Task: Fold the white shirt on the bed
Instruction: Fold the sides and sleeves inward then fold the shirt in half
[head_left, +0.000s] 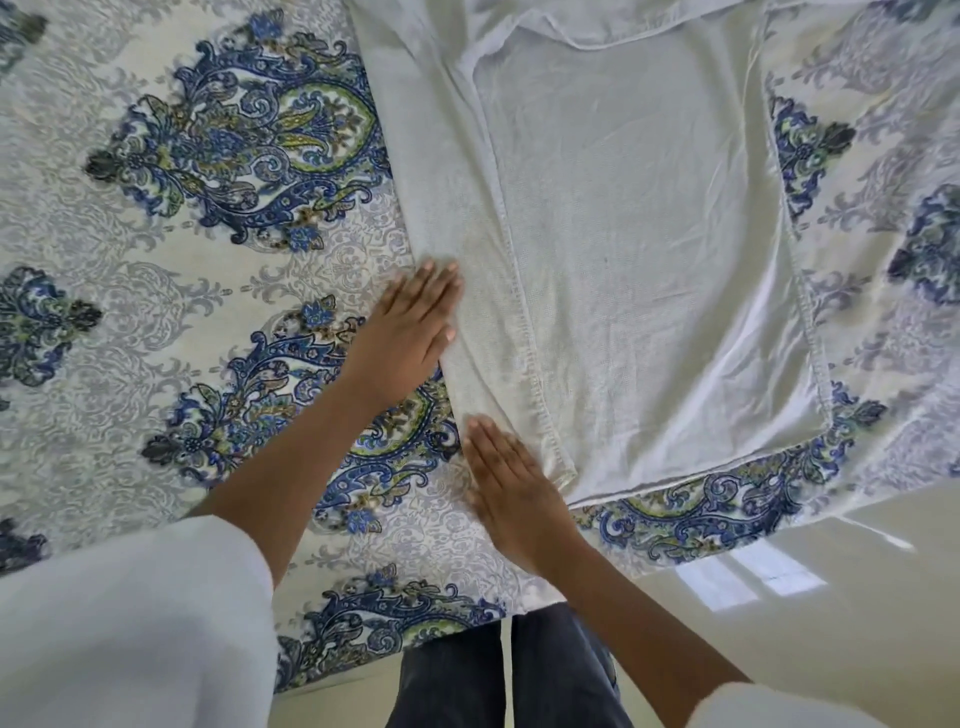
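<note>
Shirt (623, 249) flat on bed (156, 260); fingers (441, 280) on folded edge.

The shirt (639, 249) is white; the bed cover (156, 218) is cream with pale grey swirls and big blue, green and dark leafy shapes; the sleeves (130, 623) are white; the trousers (498, 680) are dark grey; the floor (831, 597) is pale cream.

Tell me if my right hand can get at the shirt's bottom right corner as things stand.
Probably yes. The right hand lies flat at the white shirt's lower left edge, and only bare hem and bedspread lie between it and that corner.
</note>
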